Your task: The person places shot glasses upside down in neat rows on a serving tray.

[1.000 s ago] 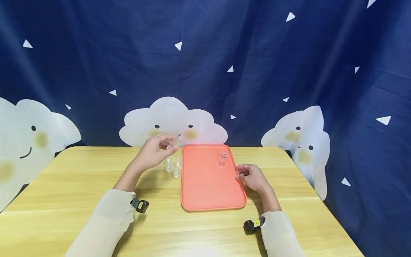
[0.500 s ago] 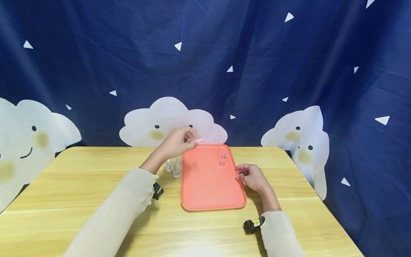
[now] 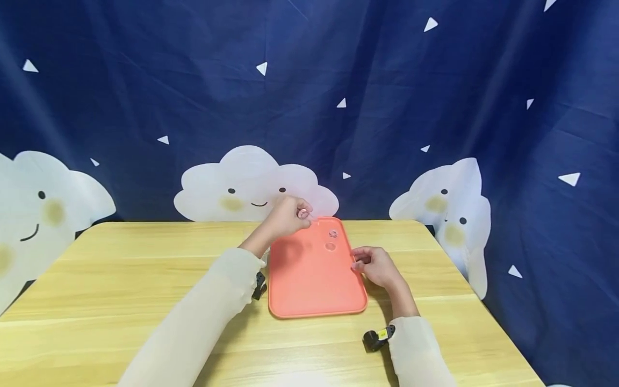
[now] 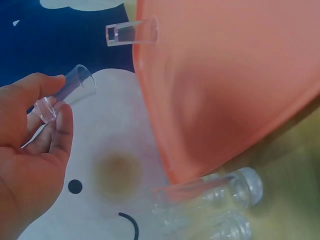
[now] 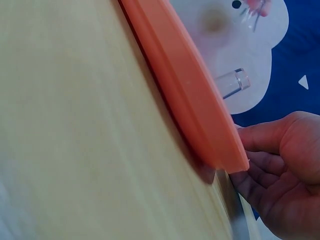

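Observation:
My left hand [image 3: 285,217] pinches a small clear plastic cup [image 4: 80,85] between thumb and fingers, above the far left part of the orange tray [image 3: 314,285]. The held cup is tilted, its wide mouth facing away from the palm in the left wrist view. Another clear cup [image 4: 132,33] stands upside down on the tray, near its far right corner in the head view. At the tray's right edge my right hand [image 3: 379,266] grips the rim with thumb and fingers; part of the fingers is hidden behind the rim in the right wrist view.
Several more clear cups [image 4: 220,192] stand on the wooden table [image 3: 159,269] beside the tray's left edge, mostly hidden by the left arm in the head view. A dark blue curtain [image 3: 387,70] with cloud faces hangs behind the table.
My left hand has carried the cup rightwards, from above the cups left of the tray to over its far part, turning it on the way. The right hand stays at the rim.

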Motion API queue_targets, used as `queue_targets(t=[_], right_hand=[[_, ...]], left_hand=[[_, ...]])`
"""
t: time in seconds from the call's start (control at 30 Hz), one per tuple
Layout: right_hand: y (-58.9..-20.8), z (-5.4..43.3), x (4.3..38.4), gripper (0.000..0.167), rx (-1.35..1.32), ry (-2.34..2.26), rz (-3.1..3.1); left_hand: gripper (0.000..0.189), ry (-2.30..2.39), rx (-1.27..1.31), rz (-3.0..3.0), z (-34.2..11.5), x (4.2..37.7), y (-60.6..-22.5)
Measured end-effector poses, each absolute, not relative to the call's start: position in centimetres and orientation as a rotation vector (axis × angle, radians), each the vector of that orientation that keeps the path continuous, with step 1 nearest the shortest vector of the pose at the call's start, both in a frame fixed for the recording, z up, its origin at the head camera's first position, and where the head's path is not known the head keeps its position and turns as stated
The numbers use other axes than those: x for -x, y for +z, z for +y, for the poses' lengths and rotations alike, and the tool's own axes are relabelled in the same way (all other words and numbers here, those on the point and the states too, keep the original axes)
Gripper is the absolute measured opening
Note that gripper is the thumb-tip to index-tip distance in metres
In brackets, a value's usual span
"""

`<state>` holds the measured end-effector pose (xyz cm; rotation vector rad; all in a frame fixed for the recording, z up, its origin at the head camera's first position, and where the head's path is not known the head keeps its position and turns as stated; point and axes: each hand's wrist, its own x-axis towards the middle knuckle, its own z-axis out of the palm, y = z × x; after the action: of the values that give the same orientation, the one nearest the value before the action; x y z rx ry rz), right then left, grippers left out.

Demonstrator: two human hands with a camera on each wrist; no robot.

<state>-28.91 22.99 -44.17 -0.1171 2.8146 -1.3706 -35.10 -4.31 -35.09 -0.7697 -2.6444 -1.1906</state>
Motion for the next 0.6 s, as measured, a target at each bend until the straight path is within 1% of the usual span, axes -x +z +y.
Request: queue_targets(t=[0.23,0.6], right_hand=[[-44.3,22.9,29.0,0.031,0.116,-1.369,2.816],[-44.3,23.1,29.0,0.031,0.118,-1.381,2.810]], left_hand=[[0.014,-1.346,0.641,-2.688,-3.3,35.5,-36.5],[0.020,-1.423,0.671,-2.698,-1.8,36.0,-38.4]])
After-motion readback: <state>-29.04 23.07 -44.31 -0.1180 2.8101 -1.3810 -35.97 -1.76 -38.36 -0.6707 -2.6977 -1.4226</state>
